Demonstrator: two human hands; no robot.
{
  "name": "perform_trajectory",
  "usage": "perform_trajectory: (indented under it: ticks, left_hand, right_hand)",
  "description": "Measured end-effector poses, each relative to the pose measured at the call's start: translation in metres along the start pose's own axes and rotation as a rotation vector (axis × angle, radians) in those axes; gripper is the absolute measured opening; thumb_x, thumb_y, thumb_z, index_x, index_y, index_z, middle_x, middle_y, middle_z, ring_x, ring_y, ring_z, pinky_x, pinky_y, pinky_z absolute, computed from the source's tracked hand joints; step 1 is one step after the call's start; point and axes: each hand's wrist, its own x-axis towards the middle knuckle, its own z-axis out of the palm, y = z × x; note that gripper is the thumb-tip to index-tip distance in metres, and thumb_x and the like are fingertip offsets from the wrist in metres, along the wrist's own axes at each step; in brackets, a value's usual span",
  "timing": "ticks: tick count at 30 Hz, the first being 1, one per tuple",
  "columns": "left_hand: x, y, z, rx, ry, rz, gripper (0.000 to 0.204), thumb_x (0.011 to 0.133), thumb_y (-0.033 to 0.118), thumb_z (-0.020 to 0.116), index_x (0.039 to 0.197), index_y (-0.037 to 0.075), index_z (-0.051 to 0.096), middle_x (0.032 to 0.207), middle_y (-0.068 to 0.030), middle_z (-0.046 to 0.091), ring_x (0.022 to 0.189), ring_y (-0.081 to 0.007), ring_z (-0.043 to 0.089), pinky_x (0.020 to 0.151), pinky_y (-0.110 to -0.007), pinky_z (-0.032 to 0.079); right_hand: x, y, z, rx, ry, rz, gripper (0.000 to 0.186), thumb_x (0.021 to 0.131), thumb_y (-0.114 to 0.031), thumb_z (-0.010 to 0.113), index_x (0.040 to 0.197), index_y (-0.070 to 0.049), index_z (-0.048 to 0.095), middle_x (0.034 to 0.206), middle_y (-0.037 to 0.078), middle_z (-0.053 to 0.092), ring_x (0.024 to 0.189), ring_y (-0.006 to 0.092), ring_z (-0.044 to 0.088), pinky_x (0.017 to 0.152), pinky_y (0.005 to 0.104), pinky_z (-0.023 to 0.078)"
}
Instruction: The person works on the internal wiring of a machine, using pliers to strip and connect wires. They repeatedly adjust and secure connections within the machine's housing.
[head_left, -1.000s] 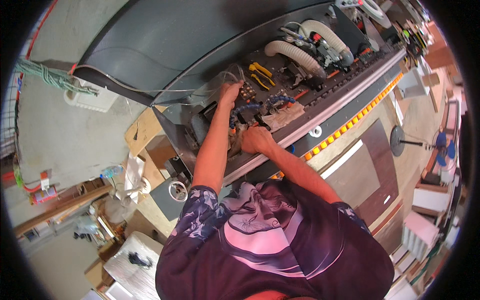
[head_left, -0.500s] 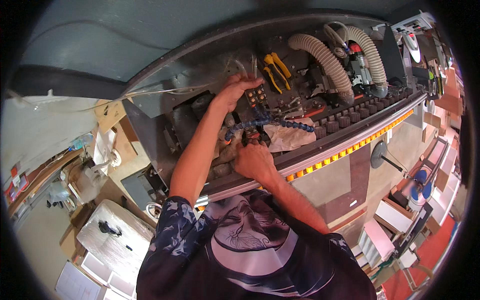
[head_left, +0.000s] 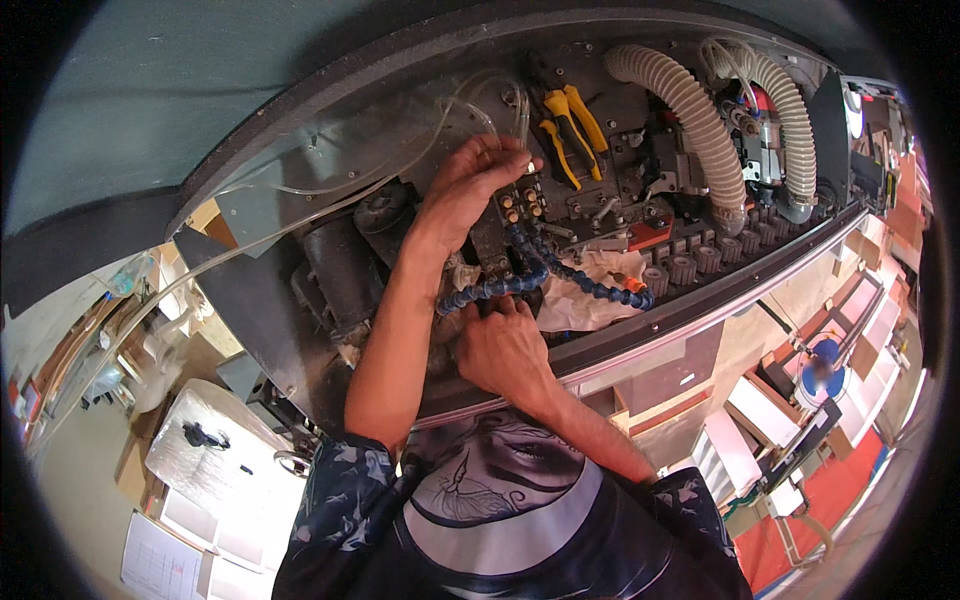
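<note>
My left hand (head_left: 472,190) reaches into a dark machine housing, thumb and fingers pinched together at the top of a small block with brass fittings (head_left: 520,208). Clear thin tubes (head_left: 484,112) run down to these fingers; whatever they pinch is too small to make out. Two blue segmented hoses (head_left: 495,288) come off the block, one curving left past my left forearm, the other right. Below the left one, my right hand (head_left: 505,348) is closed, its fingertips against a dark part that they mostly hide.
Yellow-and-black pliers (head_left: 572,135) lie right of the block. Crumpled brownish paper (head_left: 585,290) lies under the right hose. Farther right are ribbed ducts (head_left: 690,130) and a row of dark rollers (head_left: 708,258). The housing's front rail (head_left: 640,335) crosses before me.
The view has come closer to the housing and shifted. My left fingers have moved to the block's top by the tubes. The right hose's orange tip now shows; my right hand remains low.
</note>
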Motion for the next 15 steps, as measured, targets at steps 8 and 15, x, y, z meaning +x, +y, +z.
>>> perform_trajectory:
  ticks: [8,15]
  left_hand:
    - [-0.002,0.007,-0.001,0.069,-0.031,-0.002,0.044,0.090,0.013,0.077,0.129,0.002,0.059,0.123,-0.0137,0.072,0.121,-0.0216,0.064,0.108,-0.035,0.043]
    - [-0.006,0.011,0.002,0.072,-0.036,-0.006,0.049,0.088,0.013,0.080,0.130,0.002,0.057,0.123,-0.0127,0.071,0.121,-0.0203,0.064,0.107,-0.034,0.045]
  right_hand:
    - [0.003,0.000,0.002,-0.015,-0.030,0.006,0.031,0.080,-0.018,0.061,0.096,0.007,0.071,0.087,0.027,0.071,0.092,0.0407,0.069,0.086,0.0479,0.052]
    - [0.003,0.000,0.000,-0.016,-0.044,0.013,0.032,0.080,-0.019,0.062,0.097,0.007,0.071,0.087,0.027,0.071,0.093,0.0403,0.069,0.086,0.0475,0.052]
